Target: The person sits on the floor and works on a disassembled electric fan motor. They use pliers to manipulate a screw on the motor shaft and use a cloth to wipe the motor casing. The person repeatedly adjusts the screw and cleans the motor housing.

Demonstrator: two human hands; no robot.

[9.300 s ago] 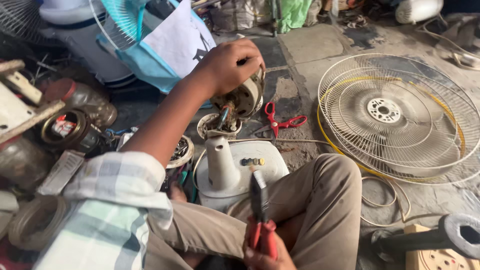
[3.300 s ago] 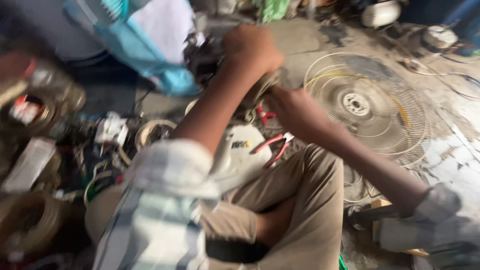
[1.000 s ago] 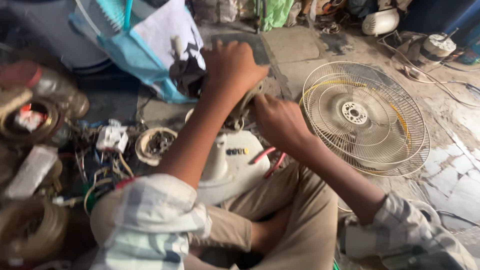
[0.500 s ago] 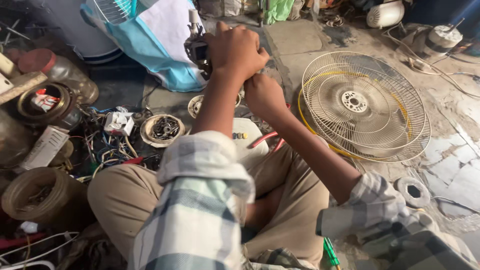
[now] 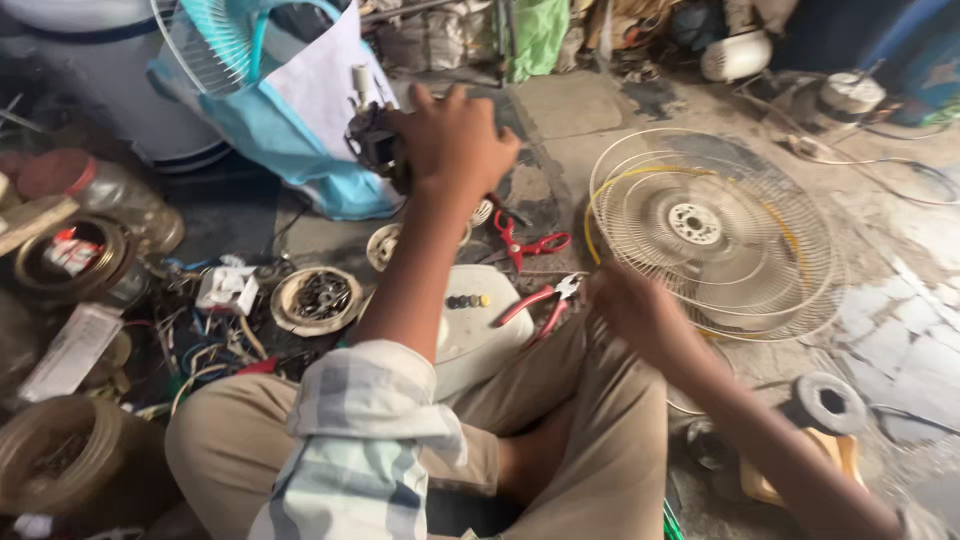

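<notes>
Fan motor (image 5: 375, 145) in left hand (image 5: 455, 140), red pliers (image 5: 540, 300) near possibly empty right hand (image 5: 630, 310)

Cracked concrete floor (image 5: 600, 110), damp patches, daylight, clutter along the edges

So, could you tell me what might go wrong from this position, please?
1. The left hand alone holds the fan motor up off the floor; it may well slip and drop onto the small bowl of parts below.
2. The right hand sits close to the red-handled pliers resting by the knee, so a careless move could knock them off.
3. The wire fan guard lies right beside that hand, where fingers or a sleeve might snag.
</notes>
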